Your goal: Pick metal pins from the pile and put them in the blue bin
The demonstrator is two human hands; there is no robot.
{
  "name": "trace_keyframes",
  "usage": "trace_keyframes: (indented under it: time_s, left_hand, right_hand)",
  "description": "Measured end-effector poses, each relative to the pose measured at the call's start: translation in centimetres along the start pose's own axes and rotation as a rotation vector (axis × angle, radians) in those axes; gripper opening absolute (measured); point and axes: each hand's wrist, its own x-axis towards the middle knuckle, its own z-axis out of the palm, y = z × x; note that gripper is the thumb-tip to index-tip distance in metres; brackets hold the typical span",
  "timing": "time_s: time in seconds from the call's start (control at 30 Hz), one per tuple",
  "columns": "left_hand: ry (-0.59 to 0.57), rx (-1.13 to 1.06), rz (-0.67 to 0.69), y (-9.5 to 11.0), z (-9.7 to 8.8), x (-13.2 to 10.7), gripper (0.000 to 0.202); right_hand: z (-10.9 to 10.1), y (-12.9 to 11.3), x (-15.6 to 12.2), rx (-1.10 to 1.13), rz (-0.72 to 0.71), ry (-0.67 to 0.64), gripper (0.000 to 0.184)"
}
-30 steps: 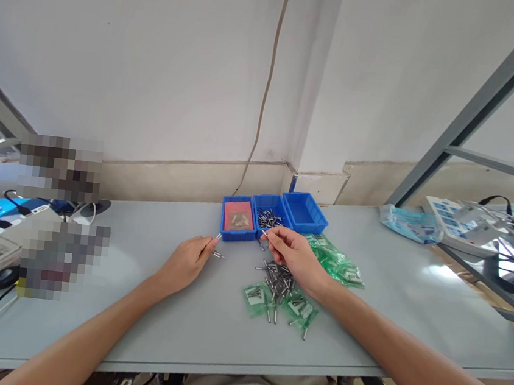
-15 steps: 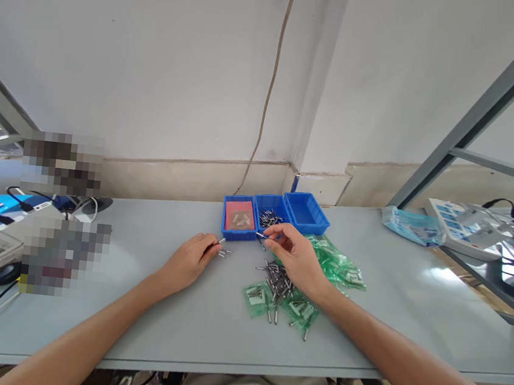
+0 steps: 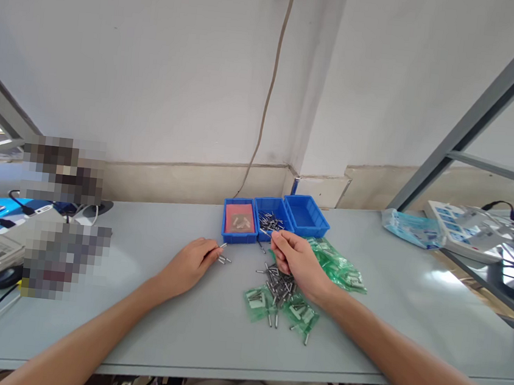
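My left hand (image 3: 195, 264) rests on the table, thumb and fingers pinched on a small metal pin (image 3: 222, 246). A few loose pins (image 3: 225, 259) lie just beside its fingertips. My right hand (image 3: 298, 259) is raised a little over the heap and pinches another small metal pin (image 3: 268, 234), close to the front of the middle blue bin (image 3: 275, 238). That bin holds many similar pins. Beneath and in front of the right hand spreads a heap of metal pins (image 3: 280, 288), partly hidden by the hand.
The left blue bin (image 3: 239, 238) holds a pink sheet and a clear bag; the right blue bin (image 3: 310, 230) stands beside the others. Green plastic bags (image 3: 343, 272) and small green packets (image 3: 257, 303) surround the heap. Power strips and cables (image 3: 477, 234) sit at right.
My right hand has turned slightly, its fingers closing in, and its pin has shifted a little to the right. My left hand stays nearly in place, still pinching its pin.
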Motion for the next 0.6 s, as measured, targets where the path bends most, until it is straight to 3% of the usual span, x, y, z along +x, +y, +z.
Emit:
trace_keyframes:
  time_s: [0.2,0.3,0.37,0.5,0.6]
  left_hand:
    - [-0.029,-0.041,0.025,0.3,0.2,-0.2,0.042]
    - [-0.051,-0.087,0.035,0.8,0.2,-0.2,0.042]
    - [-0.065,-0.118,0.038,1.2,0.3,-0.2,0.042]
    - [-0.097,-0.185,0.072,2.0,0.6,-0.5,0.043]
    - [-0.103,-0.21,0.112,2.6,0.9,-0.8,0.044]
  right_hand:
    - [-0.5,-0.1,0.5,0.024,-0.065,0.129,0.039]
    - [-0.5,0.2,0.7,-0.051,-0.061,0.117,0.04]
    - [-0.4,0.5,0.6,-0.181,-0.086,0.056,0.036]
    - [0.5,0.8,-0.3,-0.5,-0.261,-0.198,0.023]
    - [1.1,0.6,-1.2,-0.583,-0.295,-0.351,0.02]
